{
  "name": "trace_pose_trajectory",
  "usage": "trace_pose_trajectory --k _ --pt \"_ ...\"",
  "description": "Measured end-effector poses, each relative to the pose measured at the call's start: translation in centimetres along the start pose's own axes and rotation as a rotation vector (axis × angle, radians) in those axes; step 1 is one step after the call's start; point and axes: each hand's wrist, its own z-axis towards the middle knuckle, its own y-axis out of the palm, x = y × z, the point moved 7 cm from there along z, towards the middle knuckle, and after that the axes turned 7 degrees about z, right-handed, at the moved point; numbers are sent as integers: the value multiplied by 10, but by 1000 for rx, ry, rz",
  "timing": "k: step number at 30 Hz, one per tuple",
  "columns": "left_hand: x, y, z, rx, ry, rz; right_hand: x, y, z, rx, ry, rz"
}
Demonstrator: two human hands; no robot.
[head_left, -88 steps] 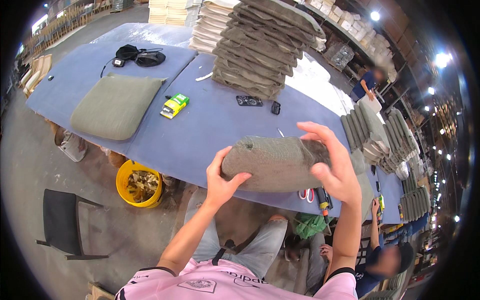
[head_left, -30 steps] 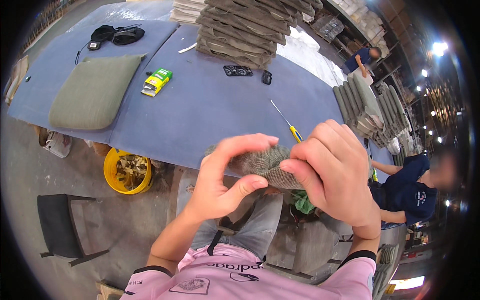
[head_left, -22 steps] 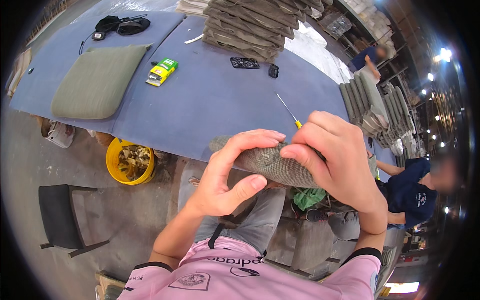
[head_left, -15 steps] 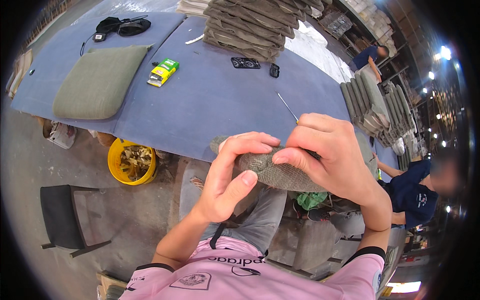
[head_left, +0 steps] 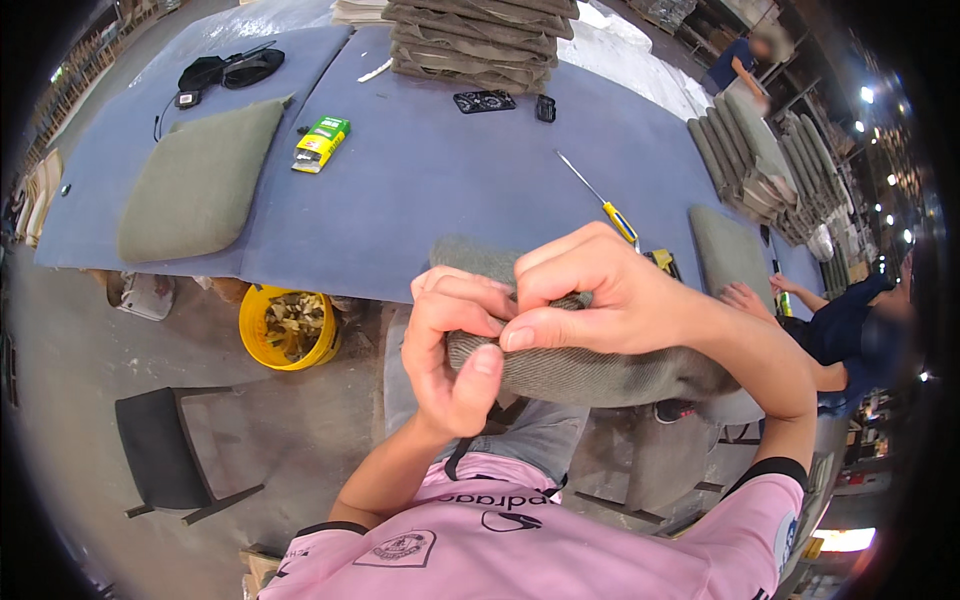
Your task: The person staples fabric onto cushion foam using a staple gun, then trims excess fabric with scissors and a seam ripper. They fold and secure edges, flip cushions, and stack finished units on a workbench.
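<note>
A grey-green fabric cushion is held up over my lap, close to the table's near edge. My left hand grips its left end, thumb in front and fingers curled over the top. Close beside it, my right hand pinches the fabric with thumb and bent forefinger, the two hands almost touching. What lies between the pinched fingertips is hidden. Beyond my right hand, a screwdriver with a yellow handle rests on the blue table.
Another cushion lies at the left, near a green and yellow box. Folded grey covers are stacked at the back. Below the table stand a yellow bucket and a black chair. A co-worker works at the right.
My right hand has moved left toward my left hand, and the cushion has turned, showing more of its side. More of the screwdriver and a cushion at the right have come into view.
</note>
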Motion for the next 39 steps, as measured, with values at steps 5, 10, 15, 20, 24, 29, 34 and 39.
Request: trace_pose_trajectory --k 5,10,15,20,24,29,34,39 --pt "-21 -20 -7 90 -58 66 28 32 -6 289 -41 101" --pt "-47 -11 -48 112 -563 -484 42 66 -9 530 -128 14" --pt "-35 -11 2 -86 -419 -493 1 66 -13 785 -422 -225" --pt "31 49 116 -671 -231 -298 -60 29 -40 1152 -679 -204" --pt "86 154 185 -1326 -245 -22 -60 -10 -71 1476 -775 193" --pt "2 230 166 -1820 -582 298 28 -31 -95 1703 -661 782" --pt "-95 286 132 -1911 -374 530 134 -52 -145 1759 -449 755" --pt "-90 282 127 -2035 -437 459 150 -55 -161 1508 -431 637"
